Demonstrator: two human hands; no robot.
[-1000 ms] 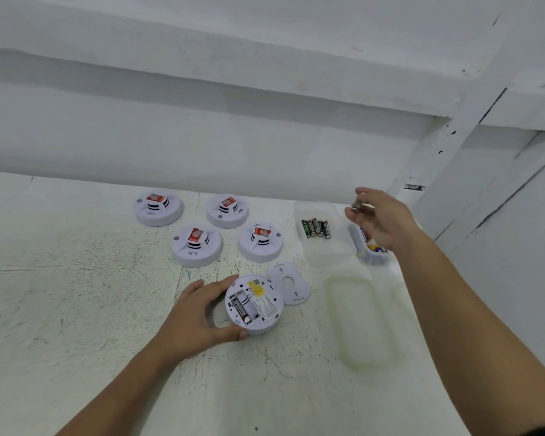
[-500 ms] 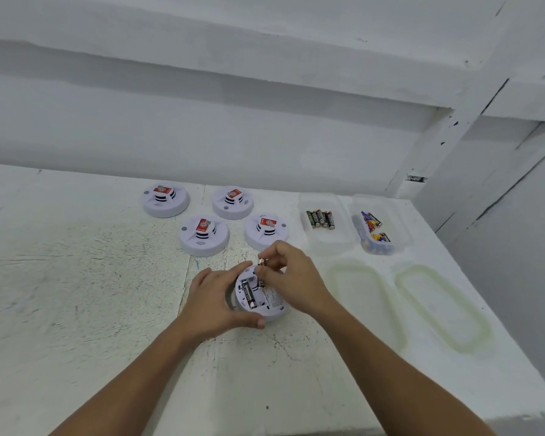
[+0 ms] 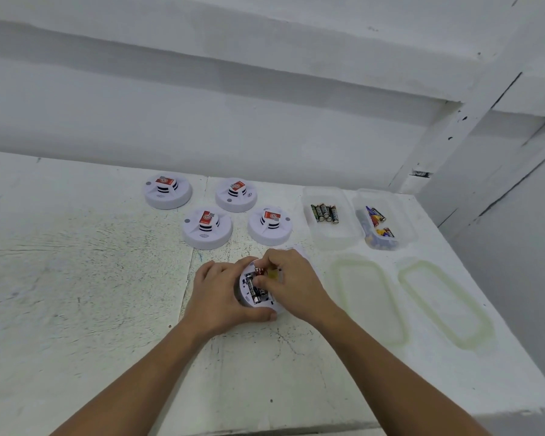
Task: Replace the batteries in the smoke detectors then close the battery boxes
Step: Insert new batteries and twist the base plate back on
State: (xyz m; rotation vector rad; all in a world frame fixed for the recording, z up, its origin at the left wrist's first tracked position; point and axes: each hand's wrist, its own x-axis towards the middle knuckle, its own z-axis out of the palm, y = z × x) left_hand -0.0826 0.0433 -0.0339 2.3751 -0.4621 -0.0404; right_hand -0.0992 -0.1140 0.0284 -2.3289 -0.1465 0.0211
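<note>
Our left hand (image 3: 221, 291) cups the open detector (image 3: 245, 294) from its left, thumb curled along the near rim, near the table's (image 3: 107, 278) front edge. Our right hand (image 3: 296, 281) bends its fingers down into the battery bay and pinches a battery (image 3: 260, 272) there. A seated battery (image 3: 253, 286) lies just beside it. Four closed detectors (image 3: 207, 228) sit behind. Two tubs (image 3: 329, 240) holding batteries stand to the right, their lids (image 3: 368, 294) nearer us.
</note>
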